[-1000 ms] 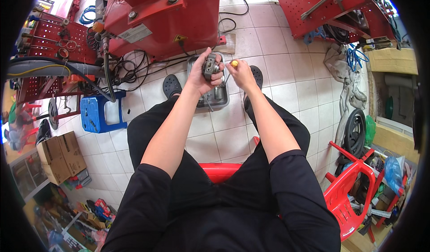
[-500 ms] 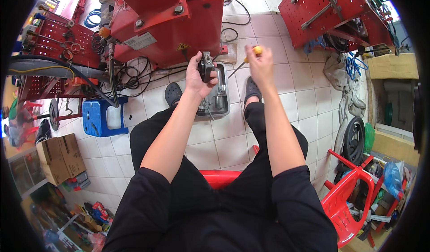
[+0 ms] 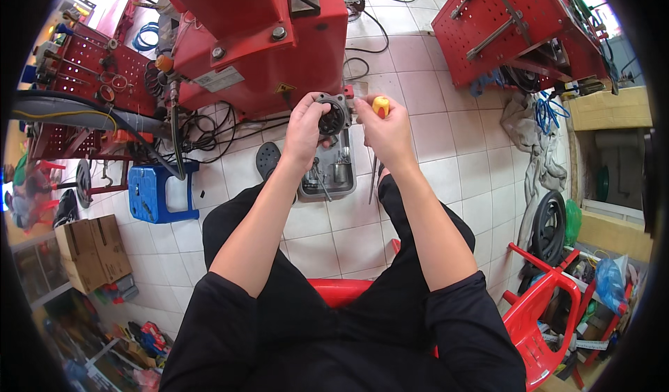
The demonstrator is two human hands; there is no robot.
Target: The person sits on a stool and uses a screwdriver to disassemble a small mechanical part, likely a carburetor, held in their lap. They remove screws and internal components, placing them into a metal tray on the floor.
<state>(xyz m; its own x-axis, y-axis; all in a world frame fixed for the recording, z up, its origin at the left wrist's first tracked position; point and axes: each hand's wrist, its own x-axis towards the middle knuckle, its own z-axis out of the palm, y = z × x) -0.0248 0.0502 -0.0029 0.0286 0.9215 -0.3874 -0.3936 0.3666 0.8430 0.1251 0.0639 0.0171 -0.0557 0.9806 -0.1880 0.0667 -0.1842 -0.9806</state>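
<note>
Above a grey tray point(image 3: 326, 195), my left hand point(image 3: 304, 131) is closed round a metal housing point(image 3: 344, 104) with a dark round opening facing up. The left thumb lies over that opening. A screwdriver with a yellow handle point(image 3: 380, 106) is gripped in my right hand point(image 3: 390, 134), its shaft point(image 3: 373, 179) pointing down toward me. The right thumb and forefinger reach to the right edge of the housing; I cannot tell whether they pinch a small part there. Inside the tray lie a metal cylinder point(image 3: 341, 172) and several thin metal pieces.
A big red machine point(image 3: 279, 57) stands straight ahead, black cables point(image 3: 226, 131) beside its base. To the left are a blue stool point(image 3: 150, 190) and cardboard boxes point(image 3: 94, 252). A red perforated stand point(image 3: 481, 36) rises at far right; a red chair point(image 3: 536, 322) is near right.
The housing has turned so its round opening shows. My right hand has moved left to the housing, and the screwdriver has swung so its handle points up and away from me.
</note>
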